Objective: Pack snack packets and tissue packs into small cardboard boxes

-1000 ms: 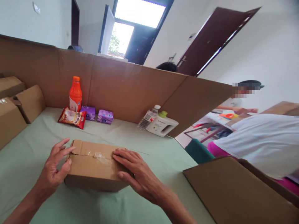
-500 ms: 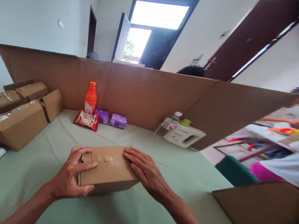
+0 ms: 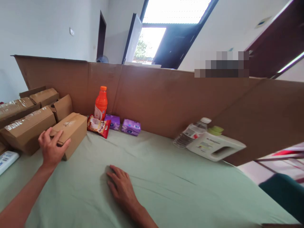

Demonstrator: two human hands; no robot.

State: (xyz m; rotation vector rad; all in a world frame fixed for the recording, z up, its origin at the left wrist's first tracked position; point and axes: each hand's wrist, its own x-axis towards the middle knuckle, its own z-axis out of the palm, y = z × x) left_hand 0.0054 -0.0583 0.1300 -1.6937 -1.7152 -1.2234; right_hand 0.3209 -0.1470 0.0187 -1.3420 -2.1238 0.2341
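the cardboard wall (image 3: 166, 95) stands round the back of the green-covered worktop (image 3: 180, 186) as before. the pile of brown boxes (image 3: 26, 126) on the left shows more fully now. the small taped box (image 3: 71, 128), which sat in the middle of the worktop between both hands half a second ago, is now over on the left, just beside that pile and near the red snack packet (image 3: 98, 126). the left hand (image 3: 51, 148) has gone with it, fingers (image 3: 45, 136) wrapped over its near end and gripping it. the right hand (image 3: 121, 188) has come off the box and lies flat on the cloth, fingers spread, holding nothing. the white jug (image 3: 213, 147), the water bottle (image 3: 190, 134) and the orange bottle (image 3: 101, 103) lie where they were.
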